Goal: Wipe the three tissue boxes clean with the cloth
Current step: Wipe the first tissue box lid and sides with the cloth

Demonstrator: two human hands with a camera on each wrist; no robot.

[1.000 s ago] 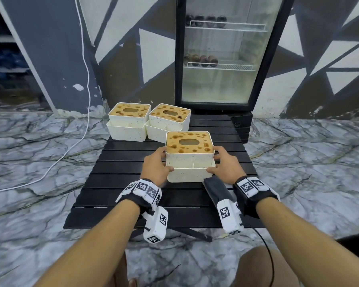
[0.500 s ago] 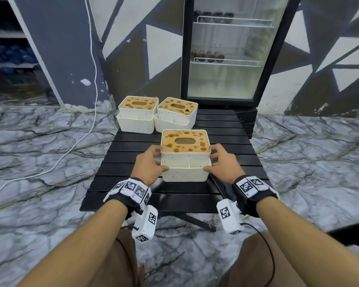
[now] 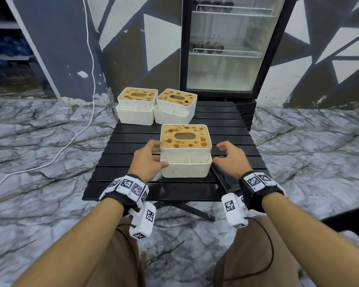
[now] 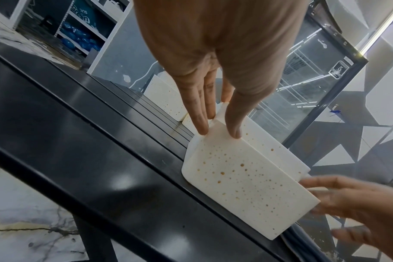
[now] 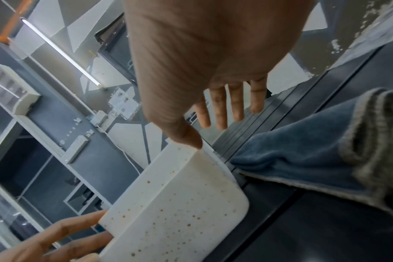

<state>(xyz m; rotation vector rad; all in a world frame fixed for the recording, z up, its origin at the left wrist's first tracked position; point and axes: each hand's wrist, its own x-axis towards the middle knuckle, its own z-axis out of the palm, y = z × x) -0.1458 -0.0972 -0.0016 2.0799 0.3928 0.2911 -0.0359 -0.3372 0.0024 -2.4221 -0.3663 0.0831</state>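
Observation:
Three white tissue boxes with brown-stained tops stand on a black slatted table (image 3: 131, 183). The near tissue box (image 3: 186, 168) sits in the middle, with brown specks on its front (image 4: 247, 186). Two other tissue boxes (image 3: 137, 106) (image 3: 175, 108) stand side by side at the far left. My left hand (image 3: 157, 154) grips the near box's left end, thumb on the front corner and fingers along the side (image 4: 200, 122). My right hand (image 3: 220, 152) hovers open just right of the box, fingers spread (image 5: 220, 109). A folded dark blue cloth (image 5: 303, 159) lies on the table under that hand.
A glass-door fridge (image 3: 226, 48) stands right behind the table. A white cable (image 3: 71, 139) trails down the wall and over the marble floor at the left. My knees are close under the table's front edge.
My right hand has let go of the near box's right side and now hovers beside it with spread fingers. The left hand stays on the box. The head view has shifted.

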